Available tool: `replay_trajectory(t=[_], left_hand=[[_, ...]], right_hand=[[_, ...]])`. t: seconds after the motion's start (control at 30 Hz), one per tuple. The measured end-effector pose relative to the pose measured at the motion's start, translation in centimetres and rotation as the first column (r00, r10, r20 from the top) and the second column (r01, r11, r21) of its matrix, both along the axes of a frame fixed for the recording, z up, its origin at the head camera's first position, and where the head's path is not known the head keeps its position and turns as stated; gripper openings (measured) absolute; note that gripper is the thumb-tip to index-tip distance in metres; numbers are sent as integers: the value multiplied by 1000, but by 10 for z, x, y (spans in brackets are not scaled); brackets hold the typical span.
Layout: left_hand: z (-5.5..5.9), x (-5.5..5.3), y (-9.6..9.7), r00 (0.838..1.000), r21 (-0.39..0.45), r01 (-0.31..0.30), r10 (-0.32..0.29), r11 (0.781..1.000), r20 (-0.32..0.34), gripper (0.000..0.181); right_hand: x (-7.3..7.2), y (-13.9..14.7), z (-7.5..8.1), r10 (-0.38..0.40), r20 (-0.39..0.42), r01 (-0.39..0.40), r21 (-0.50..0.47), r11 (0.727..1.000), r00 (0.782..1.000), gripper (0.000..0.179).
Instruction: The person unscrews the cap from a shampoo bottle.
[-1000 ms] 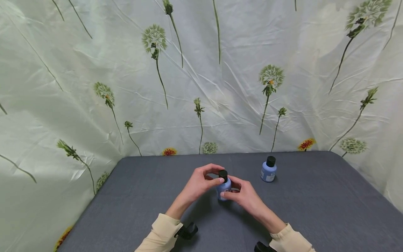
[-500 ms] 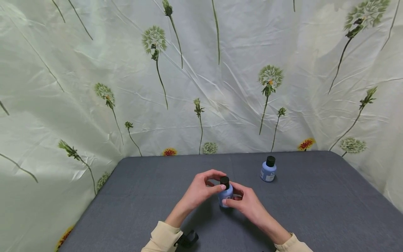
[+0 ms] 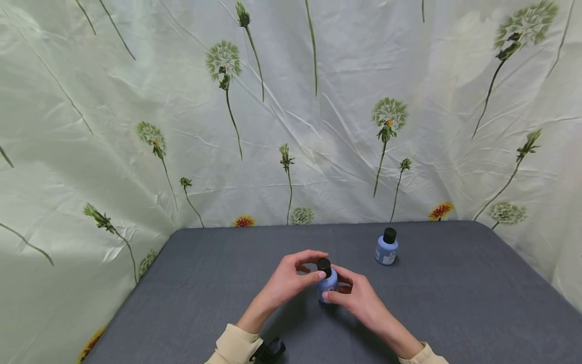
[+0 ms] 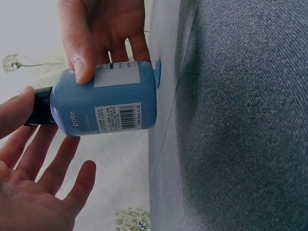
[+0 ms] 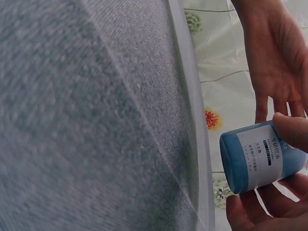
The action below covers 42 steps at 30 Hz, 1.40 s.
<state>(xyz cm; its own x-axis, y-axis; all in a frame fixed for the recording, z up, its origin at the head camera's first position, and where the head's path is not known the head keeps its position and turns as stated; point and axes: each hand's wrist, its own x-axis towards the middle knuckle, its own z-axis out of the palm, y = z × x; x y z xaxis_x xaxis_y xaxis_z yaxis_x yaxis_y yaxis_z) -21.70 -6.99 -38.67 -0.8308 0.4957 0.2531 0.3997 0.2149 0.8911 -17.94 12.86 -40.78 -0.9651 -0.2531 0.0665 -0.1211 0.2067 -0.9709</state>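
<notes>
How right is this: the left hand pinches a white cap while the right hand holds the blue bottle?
No, the cap is black, not white, as the head view shows. The left hand pinches it, and the right hand holds the blue bottle.

The left hand (image 3: pixel 291 276) covers part of the black cap (image 3: pixel 324 264); the right hand (image 3: pixel 360 296), part of the held blue bottle (image 3: pixel 331 281). In the head view, the farther blue bottle (image 3: pixel 387 246) has a label (image 3: pixel 388 259) too small for reading; sleeves (image 3: pixel 237 347) are cut off.
</notes>
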Motion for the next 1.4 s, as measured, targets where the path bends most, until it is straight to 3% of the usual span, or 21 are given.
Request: replay_trajectory(t=[0.2,0.33,0.5,0.73,1.1,1.4], left_hand=[[-3,-2,1,993,48,119,-117,992,-26,39],[-3,-2,1,990,54,139,-138,989,-17,35],[0,-3,0,994,63,107,-107,992,-11,30],[3,-1,-2,997,87,57,-61,995,41,29],[6,1,-2,991,165,50,-69,985,114,32],[10,5,0,994,145,-21,5,989,111,33]], right_hand=[[-1,6,1,68,-16,-69,-23,997,998,64],[-2,9,0,128,-9,-128,-15,992,992,65],[-3,11,-2,173,2,-173,-10,985,985,68],[-1,13,-2,172,-25,-172,4,985,985,63],[3,8,1,112,4,-112,-64,992,994,64],[7,2,5,40,40,-37,-74,997,998,64]])
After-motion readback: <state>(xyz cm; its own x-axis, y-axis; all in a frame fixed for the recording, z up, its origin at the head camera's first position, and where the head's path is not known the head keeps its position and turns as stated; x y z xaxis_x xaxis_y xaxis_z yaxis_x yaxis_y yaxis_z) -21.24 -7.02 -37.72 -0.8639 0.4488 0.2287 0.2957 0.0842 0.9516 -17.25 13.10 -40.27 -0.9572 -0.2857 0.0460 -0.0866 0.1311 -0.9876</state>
